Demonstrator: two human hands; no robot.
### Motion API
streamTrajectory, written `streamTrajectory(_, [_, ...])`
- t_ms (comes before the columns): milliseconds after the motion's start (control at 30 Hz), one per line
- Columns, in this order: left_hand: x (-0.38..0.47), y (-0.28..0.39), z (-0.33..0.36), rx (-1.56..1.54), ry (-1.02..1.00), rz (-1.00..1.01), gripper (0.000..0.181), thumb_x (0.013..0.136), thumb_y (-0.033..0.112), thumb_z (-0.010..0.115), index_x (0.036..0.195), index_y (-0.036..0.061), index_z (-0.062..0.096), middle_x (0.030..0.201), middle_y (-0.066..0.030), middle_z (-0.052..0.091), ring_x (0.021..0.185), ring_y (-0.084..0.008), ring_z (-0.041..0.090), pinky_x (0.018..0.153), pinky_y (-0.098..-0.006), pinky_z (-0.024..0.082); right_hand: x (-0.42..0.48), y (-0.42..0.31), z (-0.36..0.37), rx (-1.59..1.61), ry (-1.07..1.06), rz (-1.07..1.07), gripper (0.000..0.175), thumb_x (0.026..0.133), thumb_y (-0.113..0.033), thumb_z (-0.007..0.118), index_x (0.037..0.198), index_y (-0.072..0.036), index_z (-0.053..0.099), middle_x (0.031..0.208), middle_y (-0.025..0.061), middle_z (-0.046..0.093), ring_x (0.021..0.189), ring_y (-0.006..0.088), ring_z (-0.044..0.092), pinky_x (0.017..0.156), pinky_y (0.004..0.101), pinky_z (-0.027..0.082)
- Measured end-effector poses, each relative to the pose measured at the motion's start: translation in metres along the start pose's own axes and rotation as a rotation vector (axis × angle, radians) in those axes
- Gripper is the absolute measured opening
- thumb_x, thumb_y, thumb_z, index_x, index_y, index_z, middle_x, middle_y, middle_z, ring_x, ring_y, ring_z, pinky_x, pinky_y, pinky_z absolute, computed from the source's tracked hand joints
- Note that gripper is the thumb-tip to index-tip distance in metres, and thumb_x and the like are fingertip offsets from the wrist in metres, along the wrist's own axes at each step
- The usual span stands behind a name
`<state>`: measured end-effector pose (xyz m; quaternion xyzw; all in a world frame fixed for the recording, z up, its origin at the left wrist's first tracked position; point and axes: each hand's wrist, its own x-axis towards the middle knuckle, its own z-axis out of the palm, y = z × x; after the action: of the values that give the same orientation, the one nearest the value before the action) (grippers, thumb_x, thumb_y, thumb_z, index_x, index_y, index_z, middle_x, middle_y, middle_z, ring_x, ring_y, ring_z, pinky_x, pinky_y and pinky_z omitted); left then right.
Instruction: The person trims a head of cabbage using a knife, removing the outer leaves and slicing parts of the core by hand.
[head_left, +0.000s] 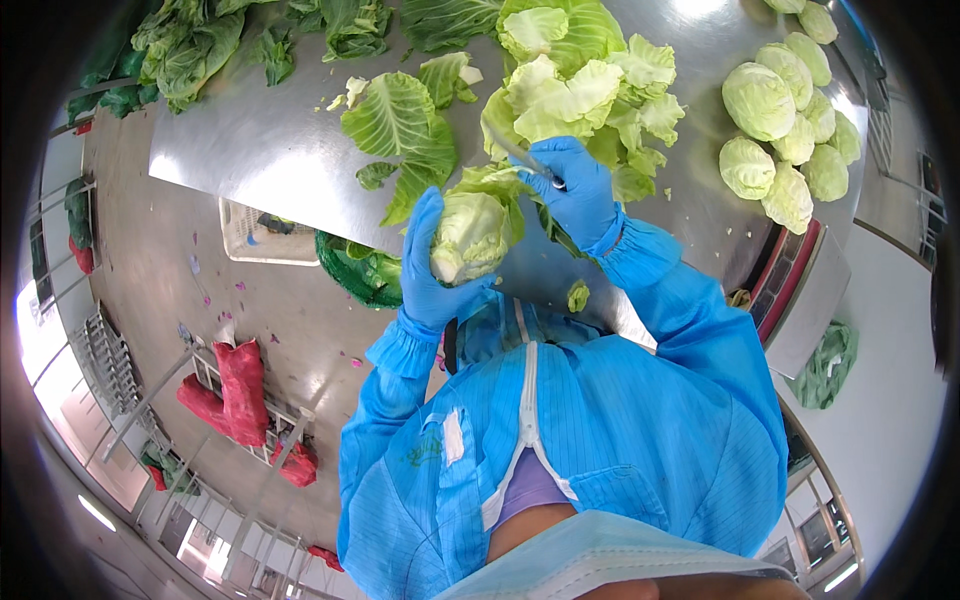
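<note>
My left hand (433, 270), in a blue glove, cups a pale green cabbage head (474, 229) from its left and underside. The cut white stem of the cabbage faces toward me. My right hand (574, 187), also gloved in blue, grips a knife (517, 150) whose blade points up and to the left. Loose outer leaves (491, 180) stick out at the top of the cabbage, just below the blade. Whether they are still attached I cannot tell. Beyond the knife lies a heap of pale cabbage leaves (570, 97), and darker leaves (397, 120) lie to the left.
Several trimmed cabbages (757, 101) are grouped at the right of the metal table (247, 139). Dark leafy cabbages (195, 52) sit at the far left. Below the table's edge are a white plastic crate (270, 251) and a green mesh bag (349, 277). Red sacks (244, 390) rest on a cart.
</note>
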<state>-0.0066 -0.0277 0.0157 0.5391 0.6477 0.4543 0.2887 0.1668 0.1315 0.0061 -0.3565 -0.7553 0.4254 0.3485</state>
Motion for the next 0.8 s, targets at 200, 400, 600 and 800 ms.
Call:
streamTrajectory(200, [-0.017, -0.007, 0.005, 0.095, 0.088, -0.002, 0.108, 0.056, 0.029, 0.091, 0.144, 0.005, 0.033, 0.152, -0.021, 0.026, 0.141, -0.037, 0.026, 0.113, -0.0462, 0.027, 0.008, 0.022, -0.021, -0.255, 0.17, 0.249, 0.035, 0.085, -0.013, 0.067, 0.12, -0.011, 0.063, 0.101, 0.0088, 0.065, 0.08, 0.0198, 0.065, 0.069, 0.0291, 0.051])
streamTrajectory(400, [-0.028, -0.008, 0.015, -0.108, 0.097, -0.174, 0.114, 0.056, 0.031, 0.091, 0.146, 0.0039, 0.027, 0.152, -0.0177, 0.026, 0.144, -0.0343, 0.018, 0.116, -0.0452, 0.02, -0.006, -0.021, -0.056, 0.068, -0.01, 0.576, 0.053, 0.09, -0.024, 0.065, 0.138, -0.013, 0.048, 0.078, 0.0103, 0.064, 0.066, 0.019, 0.064, 0.064, 0.0295, 0.052])
streamTrajectory(600, [-0.024, -0.009, 0.032, -0.044, 0.113, -0.149, 0.11, 0.055, 0.026, 0.092, 0.143, 0.0026, 0.03, 0.149, -0.018, 0.031, 0.141, -0.0334, 0.025, 0.115, -0.0439, 0.023, -0.069, -0.062, -0.024, -0.105, -0.619, 0.355, 0.084, 0.093, -0.055, 0.047, 0.152, -0.011, 0.007, 0.094, 0.0232, 0.067, 0.077, 0.0414, 0.066, 0.067, 0.0446, 0.052])
streamTrajectory(800, [-0.013, -0.007, 0.049, -0.127, 0.174, -0.039, 0.106, 0.06, 0.02, 0.09, 0.143, 0.0062, 0.026, 0.151, -0.0175, 0.025, 0.14, -0.033, 0.027, 0.115, -0.0445, 0.025, -0.076, -0.05, -0.004, -0.217, -0.49, 0.179, 0.088, 0.092, -0.055, 0.046, 0.152, -0.01, 0.002, 0.083, 0.0203, 0.066, 0.057, 0.0353, 0.063, 0.052, 0.0437, 0.048])
